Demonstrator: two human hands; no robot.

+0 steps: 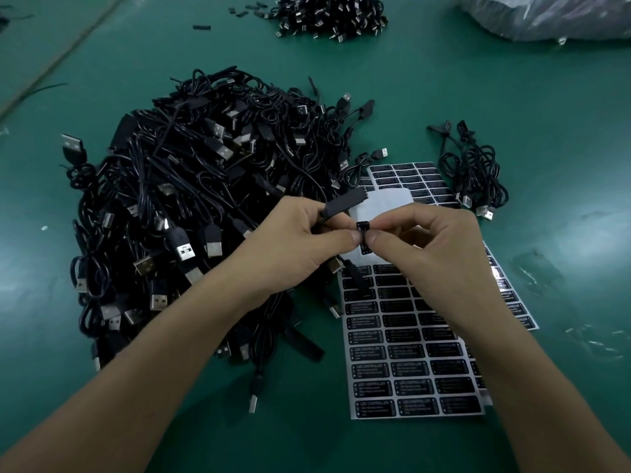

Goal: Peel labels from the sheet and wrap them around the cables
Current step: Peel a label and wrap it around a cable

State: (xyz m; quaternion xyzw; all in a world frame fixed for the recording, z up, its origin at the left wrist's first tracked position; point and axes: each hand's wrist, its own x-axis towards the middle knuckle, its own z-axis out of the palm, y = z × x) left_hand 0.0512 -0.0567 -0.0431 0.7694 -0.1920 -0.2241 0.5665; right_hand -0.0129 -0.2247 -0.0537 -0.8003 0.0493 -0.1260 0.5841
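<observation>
Fingers (pixel 312 209) of the left hand (pixel 293 247) are curled round one black cable (pixel 326 221), gripping it just behind its flat connector block (pixel 343 203). Thumb and forefinger of the right hand (pixel 433 244) pinch a peeled label (pixel 363 230); the other fingers of that hand are loosely bent and hold nothing.

Governing relation: the connector block lies with its long axis from 8 o'clock to 2 o'clock, free end toward 2 o'clock. The label sits at 4 o'clock from the block, just beside the left thumb tip. Its long axis runs near 12 to 6 o'clock, roughly across the cable. Whether the adhesive already touches the cable cannot be determined.

Both hands hover above the label sheet (pixel 403 353), which extends toward 5 o'clock on the green table (pixel 546 131). The pile of cables (pixel 205 199) lies at 9 o'clock from the hands.

Assessment: the wrapping step appears to be in hand. The right hand is nearer the label and would roll it round the cable while the left hand steadies it. Probable fault: the label sticking to itself or going on skewed
</observation>
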